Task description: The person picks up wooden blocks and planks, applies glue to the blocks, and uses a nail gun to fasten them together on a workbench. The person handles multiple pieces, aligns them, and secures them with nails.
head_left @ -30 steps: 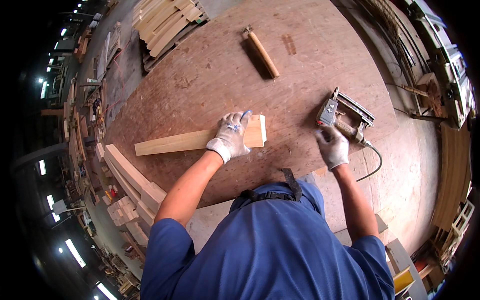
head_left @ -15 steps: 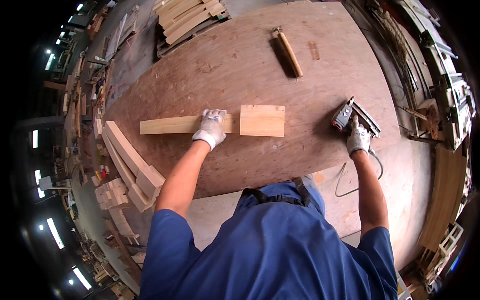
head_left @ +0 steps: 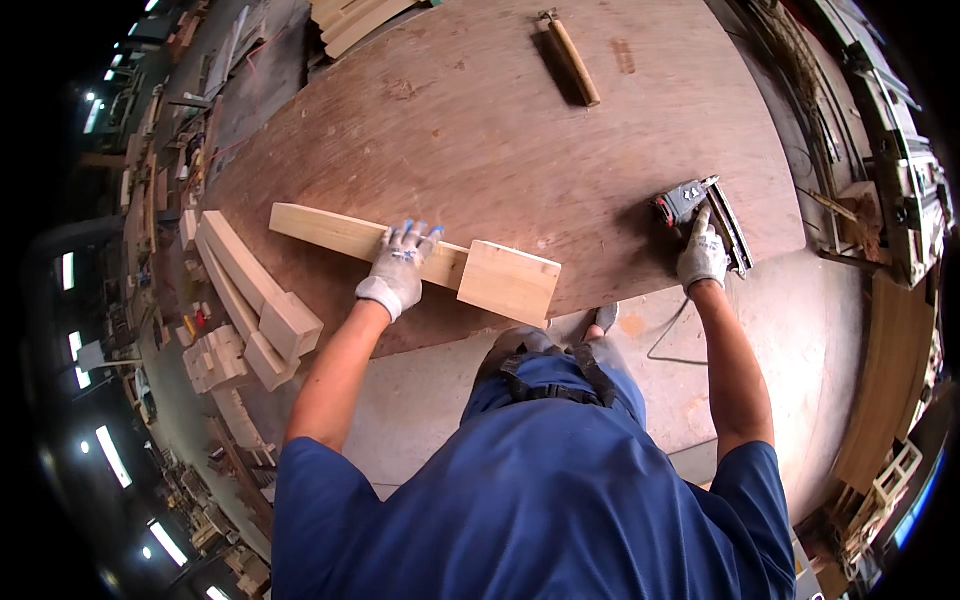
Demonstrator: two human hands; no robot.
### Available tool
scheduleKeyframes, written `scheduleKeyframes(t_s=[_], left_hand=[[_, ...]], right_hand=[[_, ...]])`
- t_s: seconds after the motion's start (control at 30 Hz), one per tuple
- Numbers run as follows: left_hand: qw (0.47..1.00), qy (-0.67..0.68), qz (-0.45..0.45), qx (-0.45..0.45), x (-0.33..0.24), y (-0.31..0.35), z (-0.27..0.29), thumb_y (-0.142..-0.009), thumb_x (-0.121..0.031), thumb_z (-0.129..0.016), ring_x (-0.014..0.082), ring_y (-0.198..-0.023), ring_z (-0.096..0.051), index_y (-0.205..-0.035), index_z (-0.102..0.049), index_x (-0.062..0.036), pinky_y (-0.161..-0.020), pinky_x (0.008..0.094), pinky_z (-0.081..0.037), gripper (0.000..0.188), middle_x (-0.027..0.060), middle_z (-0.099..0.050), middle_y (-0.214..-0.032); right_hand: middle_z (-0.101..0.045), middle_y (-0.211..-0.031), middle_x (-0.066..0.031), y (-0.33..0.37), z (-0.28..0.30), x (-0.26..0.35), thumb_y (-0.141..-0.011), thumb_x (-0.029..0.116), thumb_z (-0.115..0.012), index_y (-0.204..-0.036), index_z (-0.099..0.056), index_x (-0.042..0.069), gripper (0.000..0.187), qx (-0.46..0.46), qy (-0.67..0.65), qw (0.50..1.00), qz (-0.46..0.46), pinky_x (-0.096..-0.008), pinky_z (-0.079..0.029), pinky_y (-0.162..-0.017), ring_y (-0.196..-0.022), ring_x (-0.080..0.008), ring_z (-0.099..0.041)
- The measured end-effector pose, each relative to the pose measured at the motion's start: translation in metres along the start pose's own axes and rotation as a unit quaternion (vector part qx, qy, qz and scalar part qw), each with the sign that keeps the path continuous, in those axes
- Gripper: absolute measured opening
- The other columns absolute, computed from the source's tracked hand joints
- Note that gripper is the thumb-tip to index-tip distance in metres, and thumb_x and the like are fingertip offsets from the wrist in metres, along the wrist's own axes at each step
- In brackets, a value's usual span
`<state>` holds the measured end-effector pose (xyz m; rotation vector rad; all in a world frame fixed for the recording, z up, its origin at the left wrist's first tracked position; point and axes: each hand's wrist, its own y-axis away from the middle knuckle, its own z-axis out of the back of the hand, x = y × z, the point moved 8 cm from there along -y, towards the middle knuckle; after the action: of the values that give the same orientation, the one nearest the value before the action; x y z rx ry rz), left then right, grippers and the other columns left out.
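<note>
My left hand (head_left: pixel 397 268), in a white glove with blue fingertips, lies across a long pale wooden bar (head_left: pixel 325 229) and grips it, fingers spread over its top. A wider wooden block (head_left: pixel 510 284) sits at the bar's right end; its lower corner reaches the table's near edge. Off to the right, my gloved right hand (head_left: pixel 704 256) is closed on the handle of a black and grey nail gun (head_left: pixel 688 203). A thin hose (head_left: pixel 664 354) runs below that hand. How the bar meets the block is not clear.
A wooden-handled hammer (head_left: pixel 573 62) lies at the far side of the brown plywood table (head_left: pixel 440 130). Left of the table are stacked wooden pieces (head_left: pixel 250 290). More cut boards (head_left: pixel 362 22) stand behind it, and long metal rails (head_left: pixel 905 150) run along the right.
The bar and block have turned clockwise, the block end coming nearer to me. My left hand shifted with them. The nail gun has turned slightly and moved a little left with my right hand.
</note>
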<state>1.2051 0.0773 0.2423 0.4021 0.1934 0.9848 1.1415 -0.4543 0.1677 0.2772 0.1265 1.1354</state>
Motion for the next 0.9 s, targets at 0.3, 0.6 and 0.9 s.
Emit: scheduleKeyframes(t_s=[0.3, 0.6, 0.9], left_hand=[[0.944, 0.145, -0.042, -0.292, -0.130, -0.015, 0.070, -0.099, -0.023, -0.071, 0.0350, -0.122, -0.065, -0.122, -0.075, -0.0119, -0.107, 0.0481, -0.052, 0.026, 0.0118, -0.073, -0.123], [0.960, 0.099, -0.068, -0.254, -0.175, -0.048, 0.037, -0.099, -0.032, -0.072, 0.0326, -0.106, -0.066, -0.099, -0.075, -0.0104, -0.096, 0.0486, -0.053, 0.021, 0.0092, -0.073, -0.106], [0.951, 0.105, -0.087, -0.277, -0.177, -0.052, 0.037, -0.097, -0.031, -0.073, 0.0354, -0.103, -0.064, -0.096, -0.074, -0.0091, -0.094, 0.0499, -0.051, 0.022, 0.0121, -0.070, -0.102]], right_hand=[[-0.067, -0.131, -0.0288, 0.005, 0.013, -0.010, -0.092, 0.006, -0.057, -0.165, -0.033, -0.001, 0.078, 0.003, -0.107, 0.993, 0.054, -0.0545, -0.056, -0.095, -0.114, -0.0454, -0.070], [-0.077, -0.089, -0.0175, 0.138, 0.089, -0.027, -0.084, 0.013, -0.083, -0.127, -0.069, 0.003, 0.046, 0.004, -0.399, 0.910, 0.110, -0.0376, -0.060, -0.077, -0.082, -0.0271, -0.077], [-0.080, -0.087, -0.0151, 0.212, 0.007, 0.023, -0.086, 0.016, -0.081, -0.099, -0.078, -0.001, 0.022, 0.149, -0.517, 0.841, 0.046, -0.0380, -0.062, -0.075, -0.083, -0.0194, -0.079]])
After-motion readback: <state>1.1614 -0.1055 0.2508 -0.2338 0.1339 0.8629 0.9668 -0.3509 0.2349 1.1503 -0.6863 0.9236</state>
